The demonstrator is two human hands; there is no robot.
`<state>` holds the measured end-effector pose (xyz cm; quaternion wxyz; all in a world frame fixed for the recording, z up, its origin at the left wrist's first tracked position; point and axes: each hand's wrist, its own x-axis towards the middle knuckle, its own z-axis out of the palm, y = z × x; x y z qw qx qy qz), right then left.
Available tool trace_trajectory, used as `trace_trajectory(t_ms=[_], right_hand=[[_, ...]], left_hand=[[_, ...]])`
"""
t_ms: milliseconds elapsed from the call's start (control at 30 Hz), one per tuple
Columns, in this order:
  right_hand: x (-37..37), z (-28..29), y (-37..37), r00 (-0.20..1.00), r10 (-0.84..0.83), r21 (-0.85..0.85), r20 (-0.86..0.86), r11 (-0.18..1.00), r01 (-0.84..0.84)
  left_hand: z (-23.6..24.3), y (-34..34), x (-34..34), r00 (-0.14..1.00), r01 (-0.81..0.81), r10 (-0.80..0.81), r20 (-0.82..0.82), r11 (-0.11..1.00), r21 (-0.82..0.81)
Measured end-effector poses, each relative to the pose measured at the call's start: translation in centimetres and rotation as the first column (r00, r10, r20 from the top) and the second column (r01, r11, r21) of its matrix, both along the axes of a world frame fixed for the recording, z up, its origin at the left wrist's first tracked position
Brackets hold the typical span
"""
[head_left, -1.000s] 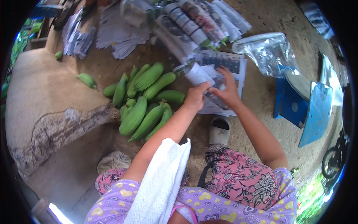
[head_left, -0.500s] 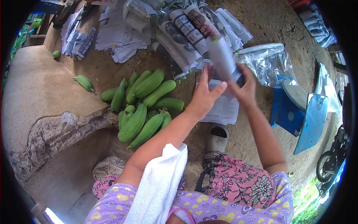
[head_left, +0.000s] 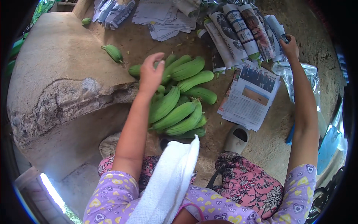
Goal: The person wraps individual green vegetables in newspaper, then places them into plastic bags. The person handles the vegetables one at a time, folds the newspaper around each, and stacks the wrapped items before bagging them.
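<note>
My left hand (head_left: 152,72) hovers over the left end of a pile of green luffa gourds (head_left: 175,112), its fingers loosely bent and thumb apart, holding nothing. At the far right, my right hand (head_left: 290,48) has its fingers curled round the side of a newspaper-wrapped luffa (head_left: 275,31), at the right end of a row of wrapped ones (head_left: 238,33). Green tips poke out of some of the wrappings. Between the pile and my right arm lies a stack of newspaper sheets (head_left: 251,97) with a photo on top.
Clear plastic bags (head_left: 304,76) lie beside my right forearm. More paper sheets (head_left: 158,16) and folded newspapers (head_left: 116,14) lie at the back left. A single small gourd (head_left: 112,53) rests by the raised clay ledge (head_left: 56,56). A blue board (head_left: 328,147) stands at the right.
My right hand has carried the wrapped luffa from above the newspaper stack to the right end of the row. My left hand has moved left, over the gourd pile. The view has shifted.
</note>
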<state>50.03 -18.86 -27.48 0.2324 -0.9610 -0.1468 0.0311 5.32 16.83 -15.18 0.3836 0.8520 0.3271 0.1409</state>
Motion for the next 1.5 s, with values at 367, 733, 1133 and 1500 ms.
trace_trajectory(t_ms=[367,733,1133,1500], right_hand=[[2.0,-0.7,-4.5,0.971,0.169,-0.127,0.167,0.981,-0.148],[-14.0,6.1,-8.2,0.965,0.169,0.338,-0.2,0.936,-0.094],[-22.9,11.3,-7.7,0.712,0.253,0.598,-0.655,0.749,0.285],[-31.4,13.4,-2.1,0.545,0.535,0.758,-0.646,0.536,0.372]], left_hand=[[-1.8,1.0,-2.6,0.729,0.465,-0.23,-0.645,0.857,0.22],[-3.3,1.2,0.5,0.544,0.595,-0.2,-0.815,0.777,0.206],[4.8,7.4,-1.6,0.913,-0.201,-0.094,-0.396,0.743,-0.638],[0.9,-21.4,4.2,0.925,0.349,-0.32,0.205,0.502,-0.791]])
